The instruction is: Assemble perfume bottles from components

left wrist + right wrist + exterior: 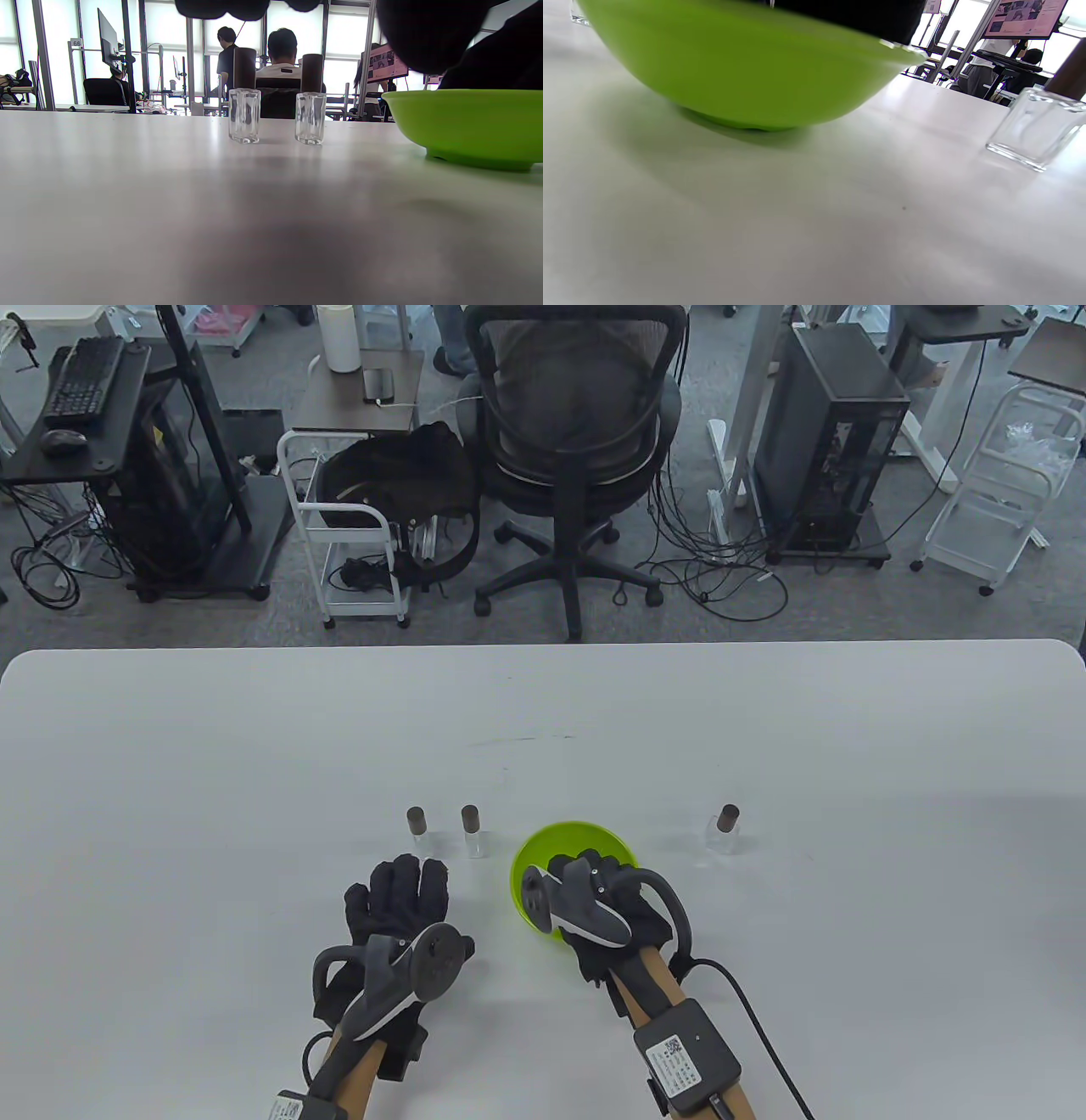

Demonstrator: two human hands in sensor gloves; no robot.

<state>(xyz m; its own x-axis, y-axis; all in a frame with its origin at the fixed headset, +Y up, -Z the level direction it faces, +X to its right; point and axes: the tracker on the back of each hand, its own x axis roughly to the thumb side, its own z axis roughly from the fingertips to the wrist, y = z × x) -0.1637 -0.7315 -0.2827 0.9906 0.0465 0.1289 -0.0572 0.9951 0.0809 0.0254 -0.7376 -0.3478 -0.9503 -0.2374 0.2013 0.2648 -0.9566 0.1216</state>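
Three clear glass perfume bottles with brown caps stand on the white table. Two stand side by side, one and another, just beyond my left hand. The third stands alone to the right of a green bowl. My left hand lies flat on the table, fingers spread, holding nothing. My right hand reaches over the bowl's near rim into it; its fingers and the bowl's contents are hidden.
The white table stretches wide on both sides and beyond the bottles. A black cable trails from my right wrist across the table. An office chair and carts stand on the floor past the far edge.
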